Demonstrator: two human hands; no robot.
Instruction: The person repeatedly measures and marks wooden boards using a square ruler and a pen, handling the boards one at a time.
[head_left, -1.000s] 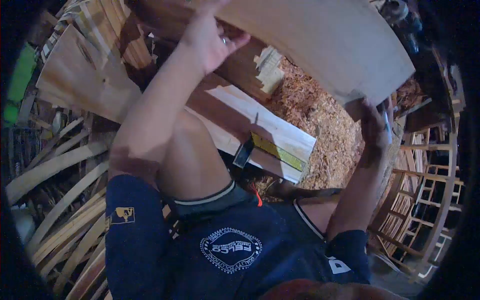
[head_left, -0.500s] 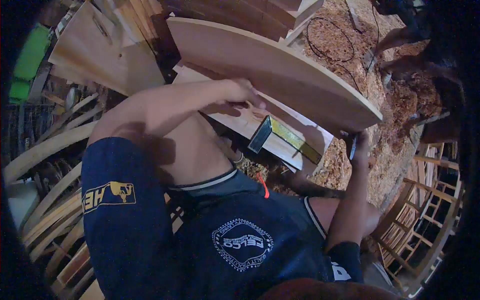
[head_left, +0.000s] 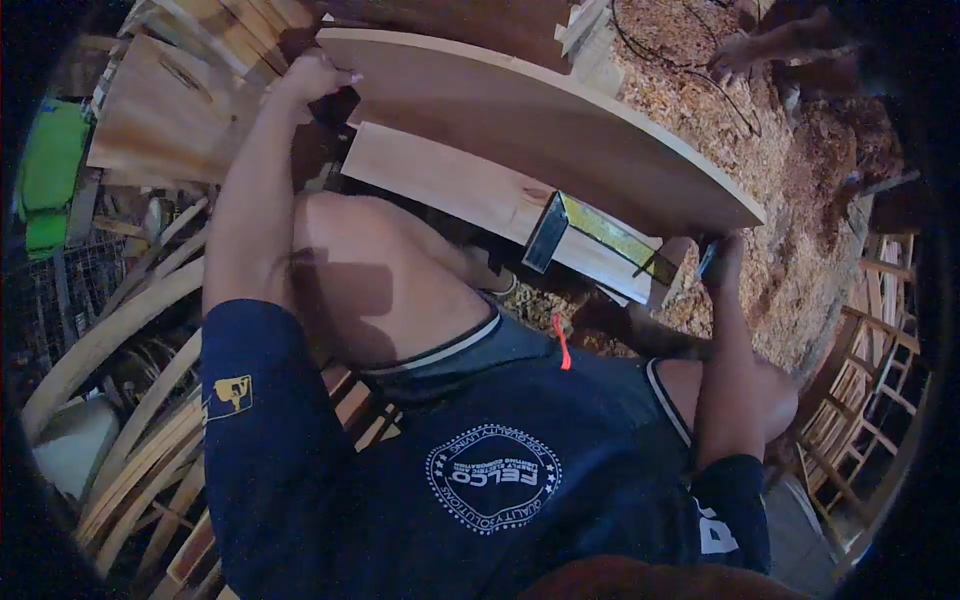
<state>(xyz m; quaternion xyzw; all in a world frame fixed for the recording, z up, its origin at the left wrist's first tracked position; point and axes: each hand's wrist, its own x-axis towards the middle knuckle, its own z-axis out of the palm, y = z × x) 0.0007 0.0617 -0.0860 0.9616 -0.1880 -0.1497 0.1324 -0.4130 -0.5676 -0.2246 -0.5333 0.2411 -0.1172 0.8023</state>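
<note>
A long wooden board with a curved edge [head_left: 540, 125] stands tilted on its side across my lap. My left hand [head_left: 312, 80] grips its far left end. My right hand [head_left: 722, 262] holds its right end; a thin light-blue item [head_left: 708, 258] shows at those fingers, too small to name. Below the curved board lies a flat, pale plank [head_left: 440, 185]. A try square [head_left: 600, 232] with a dark stock and yellow blade rests on that plank, touched by neither hand.
Wood shavings [head_left: 690, 120] cover the floor, with a black cable [head_left: 690, 68] across them. Another person's hand [head_left: 735, 55] is at the upper right. Curved wood strips [head_left: 110, 330] pile up at left near a plywood sheet [head_left: 165, 115]. Slatted wooden frames [head_left: 865, 370] stand at right.
My left hand has moved from the middle of the curved board to its far left end. The right hand stays at the right end. Another person's hand has come lower at upper right.
</note>
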